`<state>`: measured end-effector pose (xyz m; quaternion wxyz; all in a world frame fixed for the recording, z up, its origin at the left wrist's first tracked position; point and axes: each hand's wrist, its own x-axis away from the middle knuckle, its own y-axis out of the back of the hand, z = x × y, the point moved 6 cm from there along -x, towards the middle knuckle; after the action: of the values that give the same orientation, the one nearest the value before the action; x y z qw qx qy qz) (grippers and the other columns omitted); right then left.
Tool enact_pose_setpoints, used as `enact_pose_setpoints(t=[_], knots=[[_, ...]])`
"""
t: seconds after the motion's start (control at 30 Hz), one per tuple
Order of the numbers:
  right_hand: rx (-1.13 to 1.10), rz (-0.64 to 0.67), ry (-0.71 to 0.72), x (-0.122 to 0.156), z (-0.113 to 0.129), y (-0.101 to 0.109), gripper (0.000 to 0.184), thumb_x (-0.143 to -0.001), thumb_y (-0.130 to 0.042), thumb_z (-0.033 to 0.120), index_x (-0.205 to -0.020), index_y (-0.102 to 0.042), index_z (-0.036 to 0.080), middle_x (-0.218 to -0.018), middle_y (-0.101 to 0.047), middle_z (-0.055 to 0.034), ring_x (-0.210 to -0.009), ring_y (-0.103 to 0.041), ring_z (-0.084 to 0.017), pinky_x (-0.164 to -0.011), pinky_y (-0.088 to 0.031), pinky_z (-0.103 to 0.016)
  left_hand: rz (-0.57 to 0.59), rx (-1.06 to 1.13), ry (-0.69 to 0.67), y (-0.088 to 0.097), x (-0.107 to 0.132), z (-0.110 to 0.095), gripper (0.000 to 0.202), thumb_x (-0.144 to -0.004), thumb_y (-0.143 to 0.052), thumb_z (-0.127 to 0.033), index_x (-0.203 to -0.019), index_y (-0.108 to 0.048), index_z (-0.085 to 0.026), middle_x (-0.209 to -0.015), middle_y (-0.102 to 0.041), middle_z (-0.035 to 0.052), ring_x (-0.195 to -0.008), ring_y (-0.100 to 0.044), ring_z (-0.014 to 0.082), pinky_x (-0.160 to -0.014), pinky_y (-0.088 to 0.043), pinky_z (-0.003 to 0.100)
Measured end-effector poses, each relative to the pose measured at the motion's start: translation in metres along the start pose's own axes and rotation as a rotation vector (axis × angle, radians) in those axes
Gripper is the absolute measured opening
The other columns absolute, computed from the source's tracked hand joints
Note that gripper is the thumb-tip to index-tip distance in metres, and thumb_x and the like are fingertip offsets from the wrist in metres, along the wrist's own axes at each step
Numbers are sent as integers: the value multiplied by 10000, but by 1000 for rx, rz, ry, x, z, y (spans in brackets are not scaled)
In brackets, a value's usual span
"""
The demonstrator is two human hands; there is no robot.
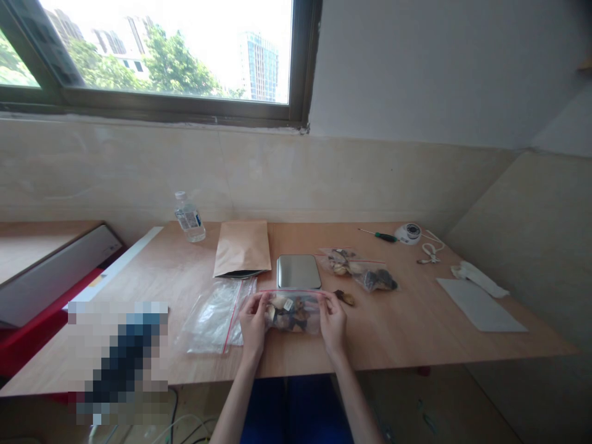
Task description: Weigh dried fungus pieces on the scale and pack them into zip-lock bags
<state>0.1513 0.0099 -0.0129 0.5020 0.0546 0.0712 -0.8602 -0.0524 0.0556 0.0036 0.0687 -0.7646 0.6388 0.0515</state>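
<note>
At the far left, a pixelated patch [118, 361] hides whatever lies there, so we cannot tell what it is. Along the back of the wooden table [416, 327], a plastic water bottle [189, 219] stands upright, and a kraft paper envelope [242, 248] lies flat with something dark showing at its lower edge. A flattened clear zip bag [213, 317] with a red seal lies just beside our left hand [253, 324].

That hand and our right hand [332, 324] both grasp a filled zip bag [305, 298], one at each end, fingers curled around it. It rests on the table just in front of a steel kitchen scale [298, 272], with dried pieces [284, 311] and a small white label inside. Our even, two-handed hold looks sound: it keeps the bag level and the pieces gathered.

A loose dried piece [345, 298] sits near our right hand and could get in the way. Farther right lie a second zip bag [356, 269], a green-handled screwdriver [382, 235], a white cable [430, 250], a white cloth [478, 277] and a grey sheet [481, 308].
</note>
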Motion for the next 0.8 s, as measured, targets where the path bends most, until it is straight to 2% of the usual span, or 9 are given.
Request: enact_pose_setpoints(t=[0.13, 0.23, 0.4, 0.63, 0.8], knots=[[26, -64, 20, -1, 0, 4, 326, -824, -528, 491, -865, -563, 170, -864, -698, -99, -699, -679, -213, -654, -545, -328, 38, 49, 34, -2, 1, 6, 298, -752, -611, -451, -755, -630, -154, -714, -647, 24, -667, -577, 143, -630, -437, 233], [49, -127, 59, -2, 0, 8, 332, -796, -560, 494, -808, -576, 162, -804, -696, -81, -615, -647, -184, -611, -525, -300, 25, 84, 57, -1, 0, 11, 312, -724, -635, -467, -737, -611, -156, -688, -633, 19, -647, -583, 144, -604, -441, 229], [79, -181, 97, -2, 2, 12, 347, -823, -515, 493, -851, -591, 156, -826, -695, -86, -624, -629, -171, -614, -515, -287, 52, 116, 92, -3, 1, 14, 306, -752, -603, -470, -776, -630, -166, -749, -658, 27, -667, -606, 148, -602, -454, 231], [115, -202, 135, -2, 4, 14, 355, -853, -471, 485, -868, -594, 153, -818, -685, -91, -658, -625, -177, -636, -513, -293, 48, 24, -19, -2, 2, 1, 278, -783, -584, -432, -759, -656, -164, -754, -665, 36, -718, -610, 160, -685, -474, 254], [140, -230, 170, 0, 4, 15, 335, -854, -481, 478, -825, -580, 159, -779, -672, -70, -651, -609, -168, -640, -502, -289, 31, -33, -51, -2, 2, 1, 276, -788, -579, -428, -768, -655, -163, -717, -643, 22, -692, -586, 149, -650, -453, 238]])
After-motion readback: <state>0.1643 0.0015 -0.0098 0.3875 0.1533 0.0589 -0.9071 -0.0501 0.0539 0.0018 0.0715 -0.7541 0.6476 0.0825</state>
